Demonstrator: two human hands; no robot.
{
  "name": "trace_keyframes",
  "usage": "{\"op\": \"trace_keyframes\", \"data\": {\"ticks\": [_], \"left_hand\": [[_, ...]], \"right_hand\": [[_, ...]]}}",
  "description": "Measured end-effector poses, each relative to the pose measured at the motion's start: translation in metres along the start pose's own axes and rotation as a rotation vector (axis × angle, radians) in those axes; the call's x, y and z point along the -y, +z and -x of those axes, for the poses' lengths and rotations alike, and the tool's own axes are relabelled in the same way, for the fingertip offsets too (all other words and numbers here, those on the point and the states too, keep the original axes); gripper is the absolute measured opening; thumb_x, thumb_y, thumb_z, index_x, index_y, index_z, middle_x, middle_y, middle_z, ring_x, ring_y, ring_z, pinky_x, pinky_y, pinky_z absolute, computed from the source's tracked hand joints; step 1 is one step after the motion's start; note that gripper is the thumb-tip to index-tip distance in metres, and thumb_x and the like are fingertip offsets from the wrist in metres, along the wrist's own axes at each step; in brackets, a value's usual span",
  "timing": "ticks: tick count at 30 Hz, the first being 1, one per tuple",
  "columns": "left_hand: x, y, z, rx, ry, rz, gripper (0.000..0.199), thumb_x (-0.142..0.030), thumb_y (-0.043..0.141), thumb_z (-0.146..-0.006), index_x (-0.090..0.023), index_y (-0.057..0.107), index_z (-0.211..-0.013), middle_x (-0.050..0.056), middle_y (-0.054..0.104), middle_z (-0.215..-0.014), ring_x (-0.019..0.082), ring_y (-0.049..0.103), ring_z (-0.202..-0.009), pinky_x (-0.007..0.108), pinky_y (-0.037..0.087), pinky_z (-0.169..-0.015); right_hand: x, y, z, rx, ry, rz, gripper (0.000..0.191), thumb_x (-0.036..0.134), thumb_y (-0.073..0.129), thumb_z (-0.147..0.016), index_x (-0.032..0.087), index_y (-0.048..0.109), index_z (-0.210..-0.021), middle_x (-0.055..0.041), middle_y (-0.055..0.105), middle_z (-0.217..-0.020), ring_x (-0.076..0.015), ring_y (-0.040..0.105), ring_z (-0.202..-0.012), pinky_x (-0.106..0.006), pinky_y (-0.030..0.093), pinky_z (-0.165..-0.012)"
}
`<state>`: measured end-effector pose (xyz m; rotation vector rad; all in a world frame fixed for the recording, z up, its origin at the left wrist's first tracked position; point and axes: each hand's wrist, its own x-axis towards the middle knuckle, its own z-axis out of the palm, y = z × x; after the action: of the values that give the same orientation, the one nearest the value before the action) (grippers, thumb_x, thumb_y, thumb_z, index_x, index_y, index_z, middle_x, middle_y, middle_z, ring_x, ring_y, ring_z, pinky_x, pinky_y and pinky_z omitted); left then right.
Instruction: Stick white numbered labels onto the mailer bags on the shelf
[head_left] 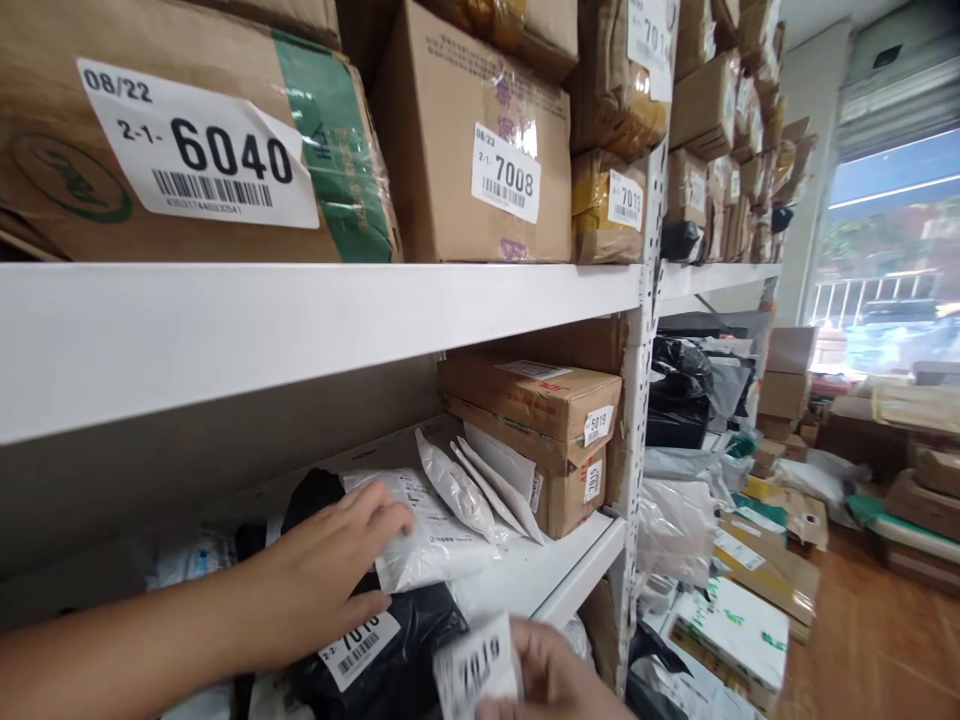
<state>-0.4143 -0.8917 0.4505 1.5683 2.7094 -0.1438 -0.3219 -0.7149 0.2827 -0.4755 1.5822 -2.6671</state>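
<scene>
I see left hand (330,575) flat, fingers apart, on white bag (427,535), right hand (547,680) fingers pinching label (480,668) below.

We see our left hand (330,575) lying flat on a white plastic mailer bag (435,535) and a black plastic parcel (405,650) on the lower white metal shelf (555,575). Our right hand (555,685) pinches a small white barcode label (480,665), blurred, just below. Stacked brown cardboard boxes (540,425) stand beside the mailers.
</scene>
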Motion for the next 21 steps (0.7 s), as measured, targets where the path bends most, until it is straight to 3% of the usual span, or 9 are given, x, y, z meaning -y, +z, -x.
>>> {"op": "trace_keyframes", "data": {"ticks": [2, 5, 7, 9, 11, 13, 15, 18, 21], "left_hand": [[0.003, -0.003, -0.008, 0.081, 0.151, 0.006, 0.029, -0.017, 0.052, -0.079, -0.026, 0.052, -0.106, 0.004, 0.049, -0.117, 0.024, 0.047, -0.113, 0.039, 0.038, -0.099], [0.007, -0.007, -0.01, 0.256, 0.171, 0.014, 0.033, -0.025, 0.054, -0.079, -0.023, 0.053, -0.112, 0.007, 0.05, -0.12, 0.027, 0.045, -0.117, 0.043, 0.035, -0.105], [0.011, -0.008, -0.007, 0.301, 0.131, 0.027, 0.055, -0.043, 0.062, -0.075, -0.019, 0.05, -0.123, 0.012, 0.047, -0.13, 0.034, 0.039, -0.126, 0.046, 0.033, -0.107], [0.016, -0.008, -0.006, 0.317, 0.052, 0.134, 0.081, -0.056, 0.072, -0.062, -0.02, 0.044, -0.129, 0.012, 0.048, -0.132, 0.036, 0.041, -0.125, 0.042, 0.038, -0.103], [0.021, -0.004, -0.009, 0.28, -0.025, 0.335, 0.078, -0.057, 0.072, -0.061, -0.024, 0.044, -0.126, 0.006, 0.055, -0.121, 0.029, 0.05, -0.114, 0.034, 0.044, -0.095], [0.024, 0.002, -0.016, 0.204, -0.084, 0.474, 0.049, -0.058, 0.06, -0.073, -0.024, 0.051, -0.108, 0.0, 0.059, -0.1, 0.021, 0.055, -0.095, 0.029, 0.046, -0.083], [0.023, 0.01, -0.024, 0.115, -0.137, 0.448, 0.037, -0.057, 0.044, -0.083, -0.022, 0.053, -0.089, -0.001, 0.057, -0.087, 0.019, 0.053, -0.085, 0.029, 0.044, -0.077], [0.018, 0.02, -0.032, 0.017, -0.159, 0.343, 0.036, -0.054, 0.034, -0.087, -0.023, 0.049, -0.081, 0.001, 0.057, -0.086, 0.02, 0.053, -0.086, 0.031, 0.041, -0.079], [0.012, 0.024, -0.033, -0.013, -0.128, 0.263, 0.034, -0.046, 0.023, -0.091, -0.023, 0.043, -0.076, 0.001, 0.055, -0.079, 0.019, 0.054, -0.08, 0.031, 0.04, -0.074]], "right_hand": [[0.012, 0.01, -0.014, -0.041, -0.12, -0.013, 0.041, 0.037, 0.086, -0.06, 0.018, 0.065, -0.09, 0.0009, 0.065, -0.074, -0.0127, 0.06, -0.073, -0.023, 0.045, -0.071], [0.018, 0.021, -0.046, -0.118, -0.165, -0.006, 0.047, 0.051, 0.081, -0.063, 0.016, 0.062, -0.087, 0.0014, 0.062, -0.068, -0.011, 0.056, -0.064, -0.023, 0.043, -0.065], [0.013, 0.023, -0.064, -0.194, -0.169, 0.049, 0.055, 0.064, 0.076, -0.06, 0.014, 0.061, -0.078, 0.0021, 0.057, -0.059, -0.009, 0.05, -0.055, -0.022, 0.039, -0.057], [0.005, 0.022, -0.076, -0.254, -0.15, 0.109, 0.063, 0.073, 0.071, -0.055, 0.013, 0.059, -0.072, 0.0017, 0.055, -0.057, -0.0082, 0.044, -0.051, -0.022, 0.034, -0.052], [-0.002, 0.021, -0.081, -0.292, -0.108, 0.143, 0.069, 0.079, 0.068, -0.051, 0.014, 0.056, -0.07, 0.0006, 0.054, -0.059, -0.0083, 0.042, -0.05, -0.023, 0.031, -0.05], [-0.008, 0.02, -0.083, -0.354, -0.084, 0.177, 0.073, 0.084, 0.064, -0.046, 0.015, 0.053, -0.068, 0.0018, 0.051, -0.057, -0.0082, 0.039, -0.049, -0.023, 0.028, -0.048], [-0.011, 0.021, -0.084, -0.417, -0.077, 0.237, 0.075, 0.088, 0.059, -0.044, 0.017, 0.049, -0.064, 0.0048, 0.044, -0.052, -0.0075, 0.033, -0.048, -0.023, 0.023, -0.046], [-0.009, 0.022, -0.083, -0.475, -0.065, 0.295, 0.073, 0.091, 0.054, -0.046, 0.02, 0.04, -0.056, 0.008, 0.031, -0.048, -0.0067, 0.025, -0.048, -0.024, 0.017, -0.045], [-0.003, 0.022, -0.078, -0.409, -0.035, 0.241, 0.071, 0.088, 0.057, -0.047, 0.02, 0.039, -0.054, 0.0079, 0.032, -0.048, -0.0061, 0.024, -0.047, -0.024, 0.017, -0.045]]}}
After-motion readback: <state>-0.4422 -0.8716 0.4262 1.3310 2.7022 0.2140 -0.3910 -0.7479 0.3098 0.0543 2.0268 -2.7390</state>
